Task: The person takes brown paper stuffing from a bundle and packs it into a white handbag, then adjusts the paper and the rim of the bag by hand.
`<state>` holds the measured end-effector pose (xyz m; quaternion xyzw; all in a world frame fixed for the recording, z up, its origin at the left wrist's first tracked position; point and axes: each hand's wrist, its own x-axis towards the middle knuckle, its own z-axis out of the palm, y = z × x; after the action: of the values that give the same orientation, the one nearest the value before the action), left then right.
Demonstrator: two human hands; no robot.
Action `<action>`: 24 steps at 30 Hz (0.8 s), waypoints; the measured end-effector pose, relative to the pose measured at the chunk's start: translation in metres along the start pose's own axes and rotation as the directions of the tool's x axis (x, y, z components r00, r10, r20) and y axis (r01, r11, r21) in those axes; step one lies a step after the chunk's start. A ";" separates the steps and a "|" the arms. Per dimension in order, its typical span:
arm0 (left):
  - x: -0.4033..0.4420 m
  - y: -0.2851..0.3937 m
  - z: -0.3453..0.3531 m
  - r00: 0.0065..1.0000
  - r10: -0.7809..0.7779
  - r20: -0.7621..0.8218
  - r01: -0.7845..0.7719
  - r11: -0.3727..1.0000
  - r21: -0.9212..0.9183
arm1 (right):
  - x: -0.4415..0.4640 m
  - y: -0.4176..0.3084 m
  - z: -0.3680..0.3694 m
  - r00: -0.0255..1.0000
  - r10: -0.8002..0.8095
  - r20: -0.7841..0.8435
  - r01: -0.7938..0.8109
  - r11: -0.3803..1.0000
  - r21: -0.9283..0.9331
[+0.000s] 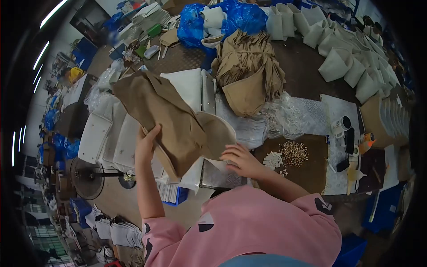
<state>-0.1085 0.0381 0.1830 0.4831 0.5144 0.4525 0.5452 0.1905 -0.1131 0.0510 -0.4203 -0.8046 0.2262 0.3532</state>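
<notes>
In the head view, we find the left hand [149, 142] closed around the near-left edge of a brown fabric piece [167, 118], its thumb laid over the cloth. This piece is held tilted at the left of the scene, in front of white panels [95, 133]. We observe the right hand [242, 161] at the near-right rim of a pale curved piece [218, 132], which adjoins the brown fabric piece; its fingers are bent and slightly apart, and we cannot tell whether they pinch the rim. On the far side we note a banded brown cloth bundle [249, 55] just beside blue plastic [190, 29]. To the right of the right hand we record small white pieces [272, 160] and, near them, a heap of gold-coloured rings [294, 153]. Pale bag-shaped items [336, 64] stand at the far right
</notes>
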 end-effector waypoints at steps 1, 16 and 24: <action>-0.014 0.011 0.009 0.999 0.002 0.051 -0.006 0.997 0.073 | -0.006 0.005 0.014 1.000 -0.019 -0.018 0.018 1.000 -0.019; -0.044 0.068 0.028 0.663 -0.403 0.631 -0.345 0.583 0.736 | -0.003 -0.015 0.079 0.941 -0.191 -0.278 0.203 0.979 0.017; 0.054 -0.059 0.065 0.843 -0.380 0.380 -0.276 0.301 0.913 | -0.007 -0.020 0.112 0.918 -0.186 -0.350 0.224 0.972 0.072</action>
<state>-0.0403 0.0807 0.1179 0.7957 0.5217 -0.1139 0.2859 0.0983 -0.1369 -0.0110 -0.3462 -0.7572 0.1561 0.5314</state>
